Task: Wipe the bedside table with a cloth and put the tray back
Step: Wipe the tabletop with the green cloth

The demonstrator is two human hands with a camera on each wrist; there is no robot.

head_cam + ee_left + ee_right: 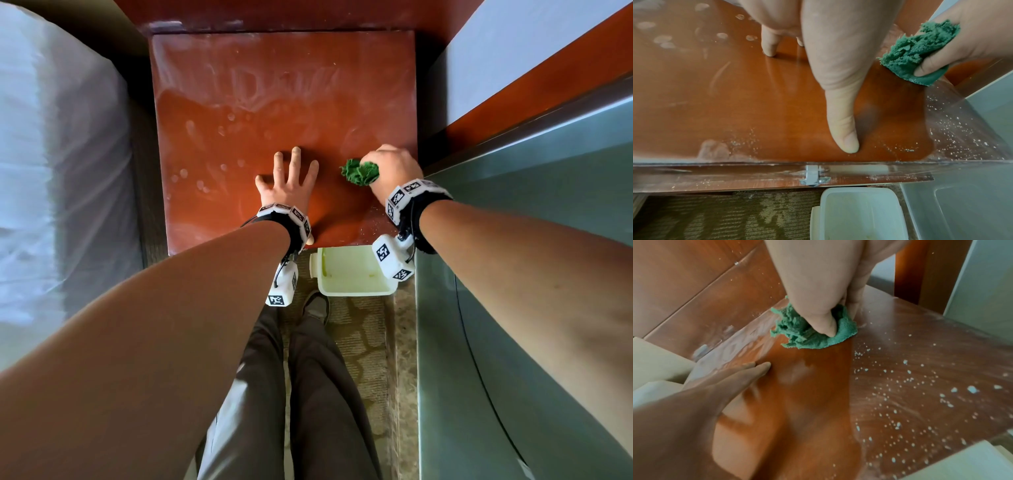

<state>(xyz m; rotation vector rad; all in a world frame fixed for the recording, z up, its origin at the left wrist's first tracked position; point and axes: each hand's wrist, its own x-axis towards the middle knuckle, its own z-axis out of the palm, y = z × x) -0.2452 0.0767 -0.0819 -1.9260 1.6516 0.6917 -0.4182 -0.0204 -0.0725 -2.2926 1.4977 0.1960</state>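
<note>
The reddish-brown bedside table (274,85) fills the middle of the head view, its top smeared and dotted with white specks. My right hand (394,168) grips a bunched green cloth (359,171) and presses it on the table near the right edge. The cloth (918,52) shows at the upper right of the left wrist view, and in the right wrist view the cloth (809,334) lies under my fingers. My left hand (291,181) lies flat on the tabletop with fingers spread, just left of the cloth. A pale tray (349,274) sits on the floor below the table's front edge.
A bed (51,171) with white bedding stands to the left of the table. A glass panel (531,274) and a wooden ledge run along the right. My legs and a shoe (317,305) stand on patterned carpet in front of the table, next to the tray.
</note>
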